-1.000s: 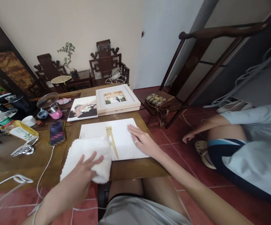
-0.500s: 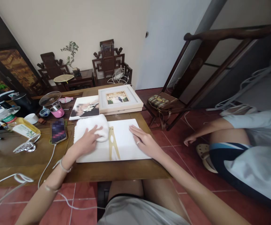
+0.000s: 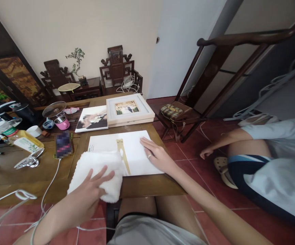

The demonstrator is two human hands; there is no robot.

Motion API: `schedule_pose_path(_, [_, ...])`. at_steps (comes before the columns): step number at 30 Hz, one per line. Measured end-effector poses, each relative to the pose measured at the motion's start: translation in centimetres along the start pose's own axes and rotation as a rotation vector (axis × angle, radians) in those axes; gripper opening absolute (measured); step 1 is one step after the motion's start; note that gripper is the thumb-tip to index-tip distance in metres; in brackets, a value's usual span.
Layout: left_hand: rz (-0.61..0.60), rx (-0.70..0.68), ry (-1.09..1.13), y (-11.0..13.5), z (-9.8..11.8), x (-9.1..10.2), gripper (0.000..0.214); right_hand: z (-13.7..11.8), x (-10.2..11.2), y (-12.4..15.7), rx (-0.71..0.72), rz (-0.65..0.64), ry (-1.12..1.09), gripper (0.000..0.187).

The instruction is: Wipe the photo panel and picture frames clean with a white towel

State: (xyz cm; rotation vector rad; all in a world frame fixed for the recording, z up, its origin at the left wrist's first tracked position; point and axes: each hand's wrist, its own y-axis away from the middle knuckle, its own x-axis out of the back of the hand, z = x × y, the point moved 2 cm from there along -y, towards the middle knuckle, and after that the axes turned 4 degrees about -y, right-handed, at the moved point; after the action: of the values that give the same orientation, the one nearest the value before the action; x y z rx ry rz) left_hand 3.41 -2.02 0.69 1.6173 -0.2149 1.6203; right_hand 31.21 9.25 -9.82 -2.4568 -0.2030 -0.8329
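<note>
My left hand lies over a fluffy white cloth, fingers spread and pressing on its top. The cloth covers the near left part of a flat white panel and reaches past the table's front edge. Small dark print shows at the panel's left side. A tan, A-shaped figure runs down its middle, partly hidden by the cloth; whether it is printed or attached I cannot tell. My right hand, with a ring on it, rests flat on the panel's right side, fingers stretched out.
Behind the panel lie a white picture frame and a photo panel. On the left are a phone, a hair claw clip, an oil bottle, a pink cup and cables. Another person's hand is at the right.
My left hand has drawn the cloth toward me and slightly left, baring the panel's far left part and covering its near left part. My right hand has stayed on the panel.
</note>
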Motion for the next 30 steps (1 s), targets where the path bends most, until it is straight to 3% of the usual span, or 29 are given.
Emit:
schedule_pose_path(4, [0.04,-0.02,0.007,-0.5,-2.4,0.7,0.047,0.0,0.0,0.0,-0.007,0.001,-0.005,0.047])
schedule_pose_path(11, [0.226,0.097,0.003,-8.0,-10.5,3.0,0.042,0.1,0.0,0.0,-0.01,0.002,-0.017,0.046])
schedule_pose_path(15, [0.297,0.117,0.017,-9.5,-12.7,3.2,0.042,0.1,0.0,0.0,-0.011,0.004,-0.025,0.047])
schedule_pose_path(20, [0.351,0.071,0.071,-5.3,-10.9,1.0,0.033,0.1,0.0,0.0,-0.018,0.004,-0.039,0.047])
schedule_pose_path(26, [0.292,-0.053,0.087,2.2,-3.7,-2.3,0.034,0.1,0.0,0.0,-0.016,0.006,-0.027,0.047])
schedule_pose_path(30, [0.255,-0.051,0.099,3.3,-1.8,-2.3,0.036,0.0,0.0,0.0,-0.011,0.008,-0.031,0.048])
